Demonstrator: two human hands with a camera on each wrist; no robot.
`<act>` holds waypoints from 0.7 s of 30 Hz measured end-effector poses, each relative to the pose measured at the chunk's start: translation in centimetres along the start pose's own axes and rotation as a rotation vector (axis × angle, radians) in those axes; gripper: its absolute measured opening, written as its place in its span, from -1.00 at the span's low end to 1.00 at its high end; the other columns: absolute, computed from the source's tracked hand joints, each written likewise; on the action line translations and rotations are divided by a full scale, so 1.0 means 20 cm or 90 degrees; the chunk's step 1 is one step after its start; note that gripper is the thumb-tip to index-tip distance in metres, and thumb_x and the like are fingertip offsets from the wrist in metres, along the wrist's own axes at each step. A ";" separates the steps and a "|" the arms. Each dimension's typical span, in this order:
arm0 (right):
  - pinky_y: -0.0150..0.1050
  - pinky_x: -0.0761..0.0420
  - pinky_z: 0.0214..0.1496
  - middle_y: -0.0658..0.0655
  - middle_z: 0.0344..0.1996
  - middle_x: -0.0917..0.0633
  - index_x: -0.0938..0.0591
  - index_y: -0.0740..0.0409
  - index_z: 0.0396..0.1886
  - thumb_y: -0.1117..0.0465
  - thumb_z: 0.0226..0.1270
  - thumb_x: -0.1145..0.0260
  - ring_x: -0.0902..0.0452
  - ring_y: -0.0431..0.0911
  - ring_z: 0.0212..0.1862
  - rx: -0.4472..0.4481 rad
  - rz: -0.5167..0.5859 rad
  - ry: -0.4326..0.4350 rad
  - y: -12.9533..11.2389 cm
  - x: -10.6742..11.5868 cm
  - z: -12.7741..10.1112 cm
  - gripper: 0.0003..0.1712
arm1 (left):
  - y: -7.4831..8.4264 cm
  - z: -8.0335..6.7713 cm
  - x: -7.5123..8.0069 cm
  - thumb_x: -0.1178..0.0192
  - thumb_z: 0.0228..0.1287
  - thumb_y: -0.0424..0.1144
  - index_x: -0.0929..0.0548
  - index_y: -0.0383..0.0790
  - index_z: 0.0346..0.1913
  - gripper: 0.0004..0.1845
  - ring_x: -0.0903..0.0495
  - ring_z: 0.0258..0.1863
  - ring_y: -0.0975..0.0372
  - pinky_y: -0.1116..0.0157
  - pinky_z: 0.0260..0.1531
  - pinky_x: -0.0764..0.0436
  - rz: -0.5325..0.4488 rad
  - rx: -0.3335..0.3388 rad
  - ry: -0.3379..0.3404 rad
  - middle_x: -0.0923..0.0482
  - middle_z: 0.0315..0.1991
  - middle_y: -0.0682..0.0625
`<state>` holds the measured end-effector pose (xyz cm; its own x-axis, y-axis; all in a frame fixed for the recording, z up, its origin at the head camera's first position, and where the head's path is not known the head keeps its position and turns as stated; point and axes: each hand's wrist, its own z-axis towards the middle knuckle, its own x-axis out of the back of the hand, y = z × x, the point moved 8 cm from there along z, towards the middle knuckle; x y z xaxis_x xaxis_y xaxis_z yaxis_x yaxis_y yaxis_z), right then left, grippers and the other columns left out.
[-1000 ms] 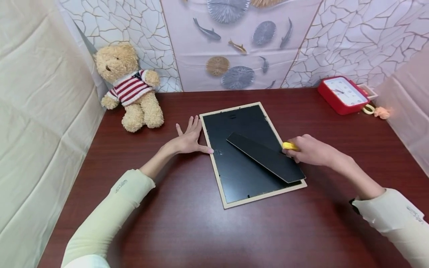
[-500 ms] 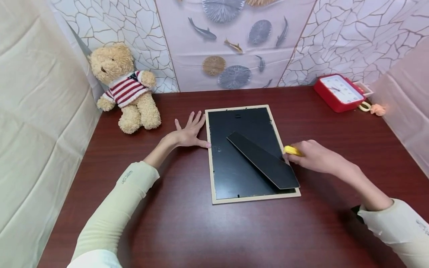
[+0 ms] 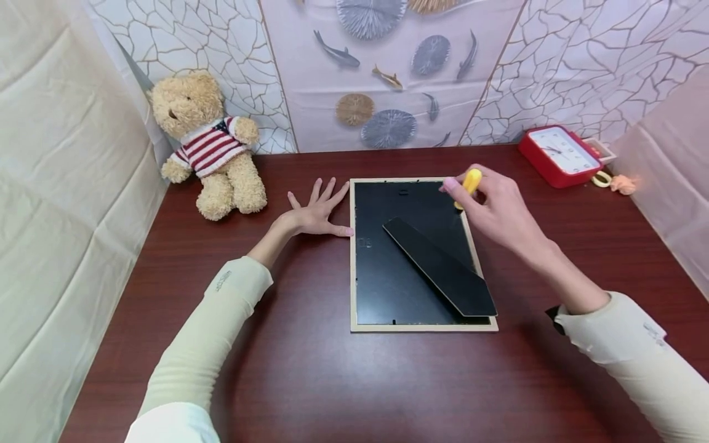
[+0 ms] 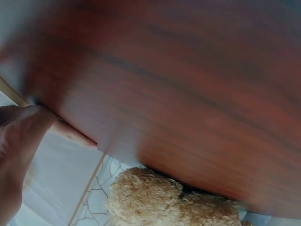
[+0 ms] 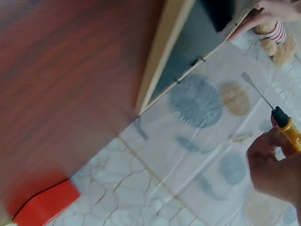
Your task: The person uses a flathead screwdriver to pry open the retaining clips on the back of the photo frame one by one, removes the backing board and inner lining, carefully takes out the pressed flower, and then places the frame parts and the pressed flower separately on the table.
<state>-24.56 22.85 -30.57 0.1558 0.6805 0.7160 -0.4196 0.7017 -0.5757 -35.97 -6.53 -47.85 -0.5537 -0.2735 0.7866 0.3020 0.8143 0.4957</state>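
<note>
A picture frame [image 3: 352, 289] lies face down on the table, its black backing up and its light wood border showing. The black stand leg [image 3: 443, 271] slants across the backing to the lower right. My left hand [image 3: 316, 218] rests on the table with fingers spread, thumb and index fingertip at the frame's left edge. Above the frame's upper right corner, my right hand [image 3: 501, 206] grips a flat-blade screwdriver [image 3: 471, 180] by its yellow handle. In the right wrist view the blade [image 5: 256, 88] is apart from the frame. Small dark tabs [image 5: 197, 61] line the border.
A teddy bear [image 3: 213, 147] in a striped sweater sits at the back left. At the back right stands a red clock [image 3: 562, 157], with a small peach-coloured item [image 3: 624, 184] beside it. Patterned cloth [image 3: 388, 74] hangs behind the table [image 3: 388, 387].
The frame has turned until its sides stand nearly straight in the head view. My right hand has risen with the screwdriver from the right side toward the upper right corner. My left hand stays alongside.
</note>
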 end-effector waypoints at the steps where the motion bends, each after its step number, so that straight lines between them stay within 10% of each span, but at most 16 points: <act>1: -0.44 -0.43 -0.34 0.10 -0.38 -0.72 -0.84 0.17 -0.08 0.12 0.61 -0.42 -0.52 -0.16 -0.40 0.003 0.010 -0.019 -0.01 -0.03 0.02 -0.79 | 0.00 0.00 0.00 -0.36 0.33 0.47 0.44 0.55 0.75 0.29 0.91 0.67 0.12 -0.50 0.29 0.88 -0.009 0.001 0.003 0.77 0.77 0.14; 8: -0.40 -0.67 -0.24 0.11 -0.36 -0.85 -0.85 0.19 -0.04 0.23 0.46 -0.57 -0.75 -0.10 -0.39 -0.015 0.165 -0.157 -0.01 -0.25 0.13 -0.82 | -0.01 0.01 -0.03 -0.37 0.19 0.59 0.33 0.66 0.73 0.28 0.92 0.67 0.10 -0.49 0.26 0.92 0.004 -0.005 0.022 0.76 0.77 0.15; 21: -0.31 -0.80 -0.12 0.08 -0.32 -0.86 -0.77 0.33 -0.05 0.41 0.43 -0.52 -0.84 -0.04 -0.24 -0.192 0.443 -0.127 0.14 -0.57 0.26 -0.84 | 0.01 0.00 -0.03 -0.35 0.31 0.48 0.31 0.55 0.77 0.24 0.89 0.69 0.01 -0.53 0.24 0.89 0.036 -0.006 0.049 0.72 0.79 0.04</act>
<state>-32.19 15.98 -38.18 -0.2290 0.9543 0.1918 -0.0962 0.1739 -0.9800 -35.62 -6.13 -48.25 -0.4737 -0.2656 0.8397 0.3388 0.8251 0.4521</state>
